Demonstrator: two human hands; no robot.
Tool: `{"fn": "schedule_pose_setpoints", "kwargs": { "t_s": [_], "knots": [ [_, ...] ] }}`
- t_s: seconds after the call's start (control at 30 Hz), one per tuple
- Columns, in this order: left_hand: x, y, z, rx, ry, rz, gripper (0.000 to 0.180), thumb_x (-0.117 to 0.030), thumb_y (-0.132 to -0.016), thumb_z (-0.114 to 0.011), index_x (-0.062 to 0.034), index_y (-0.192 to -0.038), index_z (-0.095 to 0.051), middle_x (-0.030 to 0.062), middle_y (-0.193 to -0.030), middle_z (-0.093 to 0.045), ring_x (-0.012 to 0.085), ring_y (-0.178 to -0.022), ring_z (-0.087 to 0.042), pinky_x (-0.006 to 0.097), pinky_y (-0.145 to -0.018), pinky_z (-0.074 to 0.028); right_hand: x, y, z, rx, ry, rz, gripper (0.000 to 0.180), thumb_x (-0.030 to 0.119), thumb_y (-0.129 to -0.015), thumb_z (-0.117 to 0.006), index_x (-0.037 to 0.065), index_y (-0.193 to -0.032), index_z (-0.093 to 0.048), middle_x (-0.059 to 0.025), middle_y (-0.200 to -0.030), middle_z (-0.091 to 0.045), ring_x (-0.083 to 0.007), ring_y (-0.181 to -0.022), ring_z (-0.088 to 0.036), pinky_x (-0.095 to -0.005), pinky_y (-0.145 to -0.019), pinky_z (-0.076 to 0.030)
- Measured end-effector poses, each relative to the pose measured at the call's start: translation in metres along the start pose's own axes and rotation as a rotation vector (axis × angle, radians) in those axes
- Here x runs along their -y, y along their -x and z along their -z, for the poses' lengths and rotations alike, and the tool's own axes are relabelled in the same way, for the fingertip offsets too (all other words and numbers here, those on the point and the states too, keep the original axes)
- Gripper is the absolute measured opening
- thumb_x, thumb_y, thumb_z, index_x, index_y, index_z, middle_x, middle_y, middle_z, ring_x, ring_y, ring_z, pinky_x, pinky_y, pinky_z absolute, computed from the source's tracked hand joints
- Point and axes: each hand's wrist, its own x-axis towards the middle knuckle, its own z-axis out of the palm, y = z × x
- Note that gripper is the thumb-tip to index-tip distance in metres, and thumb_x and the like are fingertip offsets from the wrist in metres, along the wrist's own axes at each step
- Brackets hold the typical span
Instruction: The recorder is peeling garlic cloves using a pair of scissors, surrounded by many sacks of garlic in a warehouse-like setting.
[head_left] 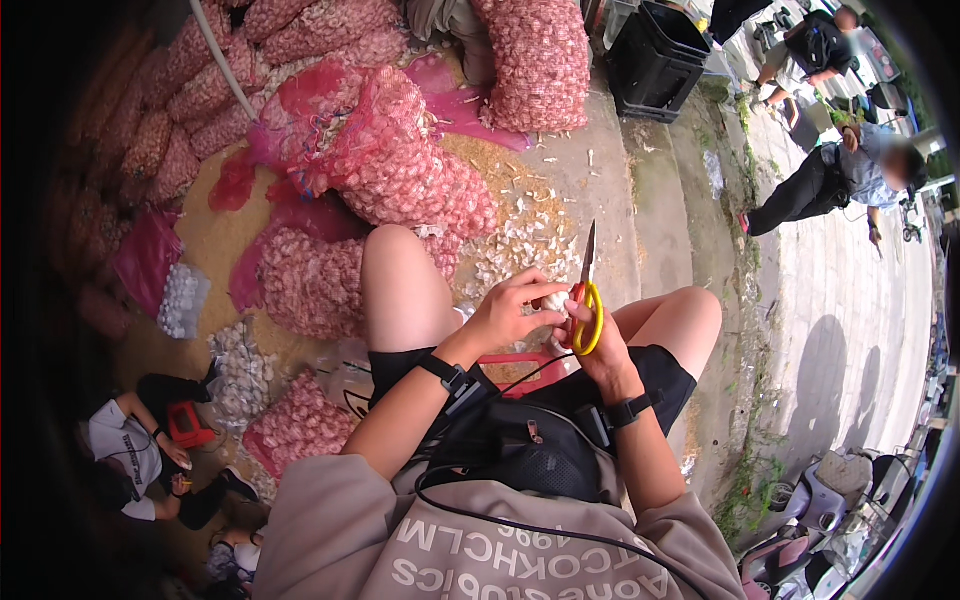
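Observation:
Above my lap, my left hand point(505, 316) pinches a white garlic bulb point(555, 301) between thumb and fingers. My right hand point(606, 362) is closed around a pair of scissors point(598, 322) with yellow and orange-red handles. Their pointed blades rise away from me, past the far side of the bulb. The right fingertips are close against the bulb; whether they also grip it, I cannot tell. White garlic peelings and cut stems point(520, 225) lie scattered on the ground just beyond my hands.
Pink mesh sacks full of garlic point(410, 150) lie ahead and to the left, another sack point(537, 65) beyond. A black crate point(655, 62) stands at the far right. One person point(130, 450) sits at left; others walk on the road. Scooters point(825, 500) are parked at right.

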Motion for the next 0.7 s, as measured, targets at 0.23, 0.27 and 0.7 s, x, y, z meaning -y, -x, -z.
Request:
{"fn": "schedule_pose_setpoints", "kwargs": {
  "t_s": [0.23, 0.27, 0.7],
  "knots": [
    [0.009, -0.001, 0.002, 0.06, 0.143, -0.029, 0.035, -0.013, -0.094, -0.069, -0.0035, -0.127, -0.069, 0.0081, -0.103, -0.062, 0.0191, -0.095, -0.061, 0.031, -0.085, -0.05, 0.0, 0.0, 0.001, 0.034, 0.056, 0.011, 0.03, 0.011, -0.095, -0.07, 0.004, -0.119, -0.053, -0.0108, -0.103, -0.067, -0.0257, -0.09, -0.074, -0.0275, -0.069, -0.062],
    [0.008, -0.001, 0.002, 0.067, 0.152, -0.017, 0.034, -0.014, -0.095, -0.066, -0.0028, -0.127, -0.069, 0.0079, -0.103, -0.061, 0.0186, -0.095, -0.061, 0.03, -0.085, -0.049, 0.0, -0.001, 0.001, 0.037, 0.063, 0.01, 0.03, 0.01, -0.095, -0.07, 0.004, -0.119, -0.053, -0.011, -0.103, -0.067, -0.0265, -0.091, -0.074, -0.0269, -0.07, -0.062],
    [0.016, 0.002, 0.001, 0.004, 0.429, 0.159, 0.026, -0.014, -0.1, -0.061, 0.0013, -0.118, -0.072, 0.0062, -0.099, -0.063, 0.0145, -0.094, -0.06, 0.027, -0.083, -0.047, -0.002, 0.0, -0.003, 0.041, 0.036, -0.005, 0.033, 0.015, -0.096, -0.07, 0.005, -0.122, -0.052, -0.011, -0.102, -0.066, -0.0262, -0.085, -0.075, -0.025, -0.064, -0.061]
  ]
}}
